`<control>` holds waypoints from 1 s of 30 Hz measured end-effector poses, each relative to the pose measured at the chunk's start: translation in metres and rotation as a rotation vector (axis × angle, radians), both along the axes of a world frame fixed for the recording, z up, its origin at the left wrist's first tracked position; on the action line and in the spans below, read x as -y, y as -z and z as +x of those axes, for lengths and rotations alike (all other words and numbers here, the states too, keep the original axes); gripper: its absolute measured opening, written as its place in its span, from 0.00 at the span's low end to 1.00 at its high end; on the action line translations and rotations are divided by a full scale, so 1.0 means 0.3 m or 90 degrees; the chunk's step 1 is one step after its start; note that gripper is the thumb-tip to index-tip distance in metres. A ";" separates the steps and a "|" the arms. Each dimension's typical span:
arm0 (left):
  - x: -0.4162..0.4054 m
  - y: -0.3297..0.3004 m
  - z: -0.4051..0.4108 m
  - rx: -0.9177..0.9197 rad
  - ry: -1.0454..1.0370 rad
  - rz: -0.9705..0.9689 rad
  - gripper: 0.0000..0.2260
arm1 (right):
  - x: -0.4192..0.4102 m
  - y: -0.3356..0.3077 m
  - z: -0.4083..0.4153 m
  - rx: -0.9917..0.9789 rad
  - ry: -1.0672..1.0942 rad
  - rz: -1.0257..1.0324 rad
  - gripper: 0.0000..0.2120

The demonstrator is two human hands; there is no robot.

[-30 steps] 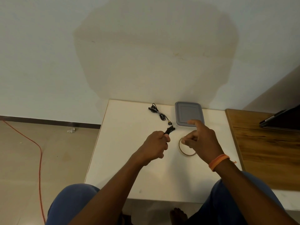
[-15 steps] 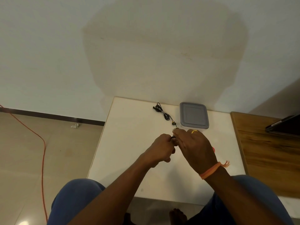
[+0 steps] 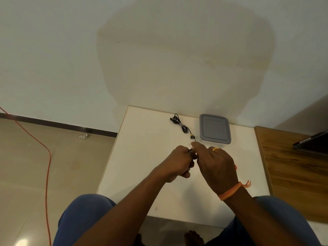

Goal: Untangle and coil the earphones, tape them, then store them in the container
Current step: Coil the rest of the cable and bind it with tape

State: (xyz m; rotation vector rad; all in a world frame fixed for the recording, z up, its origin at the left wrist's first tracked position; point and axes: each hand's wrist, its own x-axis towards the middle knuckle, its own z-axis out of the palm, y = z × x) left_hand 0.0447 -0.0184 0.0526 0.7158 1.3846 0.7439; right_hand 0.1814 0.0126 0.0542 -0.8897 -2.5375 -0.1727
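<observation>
One end of the earphones (image 3: 181, 125) is pinched by left hand (image 3: 179, 161) and right hand (image 3: 215, 163); even loops should be wound without snagging the tangle beyond the fingers.

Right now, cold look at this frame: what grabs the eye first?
The two hands meeting at the middle of the white table: the left hand grips one end of the black earphone cable, and the right hand, with a gold ring, pinches the cable beside it. The rest of the cable lies bunched toward the table's far edge, left of the closed grey rectangular plastic container.
</observation>
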 end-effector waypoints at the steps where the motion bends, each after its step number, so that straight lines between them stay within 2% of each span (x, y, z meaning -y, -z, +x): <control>1: 0.000 0.001 -0.002 0.001 0.002 0.001 0.12 | 0.000 -0.003 0.000 -0.002 -0.006 -0.004 0.15; 6: 0.002 -0.007 -0.018 0.026 0.011 0.008 0.12 | -0.010 0.007 0.000 -0.043 0.015 -0.076 0.16; 9: 0.005 -0.018 -0.030 0.029 0.029 0.017 0.12 | -0.025 0.022 0.012 -0.072 0.036 -0.157 0.22; 16: 0.012 -0.042 -0.090 0.056 0.134 0.034 0.11 | -0.025 -0.031 0.019 -0.116 -0.033 -0.247 0.27; 20: 0.015 -0.055 -0.115 0.093 0.180 0.038 0.08 | -0.010 -0.032 0.023 -0.108 -0.034 -0.225 0.30; 24: 0.016 -0.054 -0.116 0.112 0.166 0.053 0.10 | 0.012 -0.004 0.015 -0.115 0.003 -0.181 0.35; 30: 0.013 -0.055 -0.121 0.154 0.152 0.059 0.15 | 0.021 0.002 0.017 -0.121 -0.006 -0.078 0.30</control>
